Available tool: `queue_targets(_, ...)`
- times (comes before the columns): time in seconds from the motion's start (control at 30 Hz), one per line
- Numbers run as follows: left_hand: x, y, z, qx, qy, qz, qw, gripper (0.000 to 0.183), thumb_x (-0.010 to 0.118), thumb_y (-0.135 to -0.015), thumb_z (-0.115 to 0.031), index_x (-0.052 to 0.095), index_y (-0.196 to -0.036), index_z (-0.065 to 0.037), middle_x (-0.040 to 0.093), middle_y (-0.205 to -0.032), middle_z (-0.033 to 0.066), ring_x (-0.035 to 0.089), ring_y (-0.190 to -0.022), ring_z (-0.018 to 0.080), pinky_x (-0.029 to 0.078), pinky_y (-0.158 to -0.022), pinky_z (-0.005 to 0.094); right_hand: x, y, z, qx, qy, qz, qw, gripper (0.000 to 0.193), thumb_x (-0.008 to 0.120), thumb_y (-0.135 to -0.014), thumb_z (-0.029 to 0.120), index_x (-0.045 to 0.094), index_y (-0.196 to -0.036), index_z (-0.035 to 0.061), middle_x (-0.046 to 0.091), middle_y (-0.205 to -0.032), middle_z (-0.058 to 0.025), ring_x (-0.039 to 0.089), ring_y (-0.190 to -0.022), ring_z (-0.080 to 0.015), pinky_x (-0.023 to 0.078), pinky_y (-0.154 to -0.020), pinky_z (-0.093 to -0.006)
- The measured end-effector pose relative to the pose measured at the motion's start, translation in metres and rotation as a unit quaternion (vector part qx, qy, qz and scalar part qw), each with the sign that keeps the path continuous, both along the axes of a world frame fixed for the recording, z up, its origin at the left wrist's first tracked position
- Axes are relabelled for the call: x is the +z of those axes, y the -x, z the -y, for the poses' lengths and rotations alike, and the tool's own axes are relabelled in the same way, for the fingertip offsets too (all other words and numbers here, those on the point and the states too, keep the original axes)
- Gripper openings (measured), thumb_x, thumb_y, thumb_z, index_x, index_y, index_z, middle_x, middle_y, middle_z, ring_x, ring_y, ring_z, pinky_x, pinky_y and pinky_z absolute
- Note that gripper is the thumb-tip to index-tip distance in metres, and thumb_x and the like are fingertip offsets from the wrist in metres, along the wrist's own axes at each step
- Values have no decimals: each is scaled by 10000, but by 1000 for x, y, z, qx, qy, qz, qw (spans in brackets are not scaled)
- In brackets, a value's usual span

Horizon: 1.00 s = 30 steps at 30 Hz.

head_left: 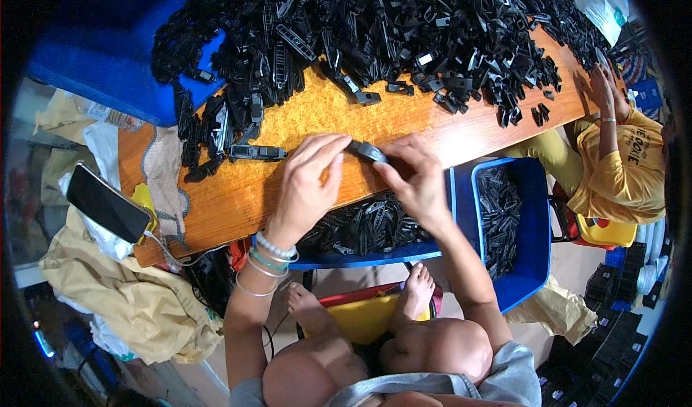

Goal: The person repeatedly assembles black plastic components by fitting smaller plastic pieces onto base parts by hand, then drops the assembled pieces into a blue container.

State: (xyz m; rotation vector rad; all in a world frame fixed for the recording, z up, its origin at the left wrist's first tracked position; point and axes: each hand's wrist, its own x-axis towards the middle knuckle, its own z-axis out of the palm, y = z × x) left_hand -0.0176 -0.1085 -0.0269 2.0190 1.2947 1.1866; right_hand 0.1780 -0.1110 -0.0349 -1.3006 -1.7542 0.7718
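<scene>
Over the wooden table, a small dark plastic part (368,151) is held level between my two hands. My right hand (419,182) pinches its right end between thumb and fingers. The fingertips of my left hand (308,180) close at its left end; what exactly they grip there is partly hidden. Just left of my left hand, a long black plastic piece (256,152) lies on the tabletop. A large heap of similar black plastic parts (375,29) spreads across the far side, with a few loose ones near its front edge.
Below the table edge, a blue bin (425,252) and another blue bin (540,248) hold black parts. A phone (108,202) stands at the left beside a cloth (164,184). A co-worker in a yellow shirt (627,162) sits at the far right.
</scene>
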Motion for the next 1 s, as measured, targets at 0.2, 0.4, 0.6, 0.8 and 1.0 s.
queue_targets(0.2,16,60,20,248,-104,-388,882,135,662,-851,-131,705,-948,-48,509,-845,94,509,-802,264,429,-711,394,41,-46,-5,209,36,85,974,209,755,-771,102,721,-949,-3,681,-967,-134,634,-951,-293,491,-885,-366)
queue_targets(0.4,5,16,23,135,-56,-293,945,140,673,-866,-129,610,-910,-11,512,-913,129,537,-872,295,459,-762,417,0,10,-70,-22,-174,156,972,304,700,-815,75,663,-1111,15,600,-1081,-133,542,-1029,-314,435,-902,-403)
queue_targets(0.6,1,17,26,44,16,-76,996,374,718,-778,10,573,-1123,25,532,-1166,185,565,-1075,344,474,-932,390,-5,12,-63,-18,-190,156,969,276,719,-794,88,664,-1057,25,616,-1038,-116,557,-997,-304,443,-871,-399)
queue_targets(0.8,1,30,19,52,5,-90,995,219,778,-718,-41,678,-899,31,592,-885,114,557,-865,292,469,-775,379,12,7,-32,188,26,15,982,257,750,-801,66,684,-1034,-20,654,-937,-108,632,-868,-238,497,-784,-324)
queue_targets(1.0,2,32,15,15,25,-77,997,192,750,-750,-37,671,-909,35,588,-872,120,550,-847,294,464,-760,386,15,7,-45,219,16,32,975,237,760,-761,86,722,-975,-5,631,-910,-139,613,-895,-314,491,-803,-380)
